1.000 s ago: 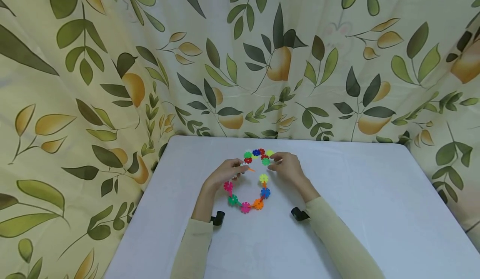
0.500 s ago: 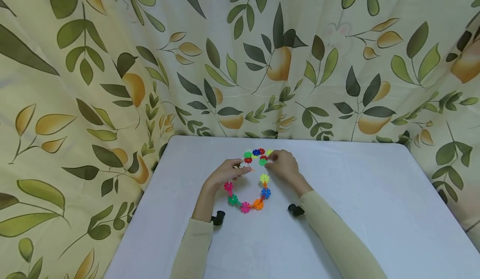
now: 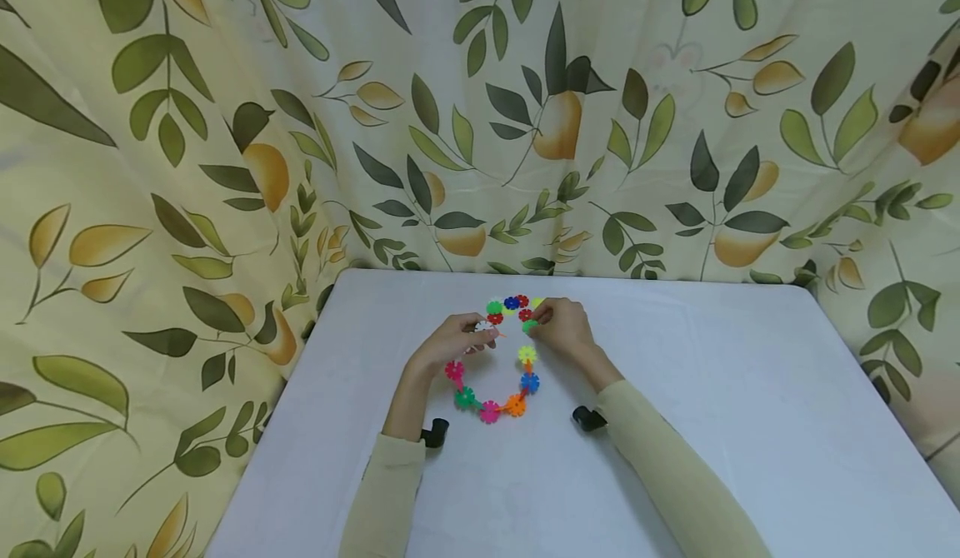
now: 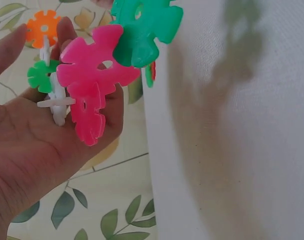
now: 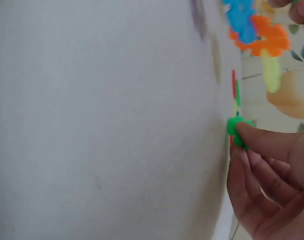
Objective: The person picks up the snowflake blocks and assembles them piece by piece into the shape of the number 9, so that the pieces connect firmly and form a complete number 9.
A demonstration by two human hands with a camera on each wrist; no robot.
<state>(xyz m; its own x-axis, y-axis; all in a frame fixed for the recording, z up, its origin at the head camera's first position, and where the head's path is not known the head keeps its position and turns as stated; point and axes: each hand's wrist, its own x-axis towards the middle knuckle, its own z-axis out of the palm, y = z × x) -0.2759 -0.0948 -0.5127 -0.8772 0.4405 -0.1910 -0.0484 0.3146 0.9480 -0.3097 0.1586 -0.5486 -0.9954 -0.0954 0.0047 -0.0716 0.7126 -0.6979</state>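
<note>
My left hand holds a chain of interlocking flower-shaped plastic discs near its end. In the left wrist view, an orange disc sits between thumb and fingers, joined below to white and green discs. Larger in that view are a pink disc and a dark green disc. The chain curves round to a yellow disc at its other end. My right hand pinches a bright green disc between thumb and fingertips, close to the table.
Several loose discs lie beyond the hands, among them a blue disc and a red disc. The white-covered table ends at a leaf-print curtain. A black wrist camera sticks out from the right sleeve.
My right hand has shifted slightly left to the loose discs, and its fingers now cover part of the green disc. The left hand and the chain stay nearly in place.
</note>
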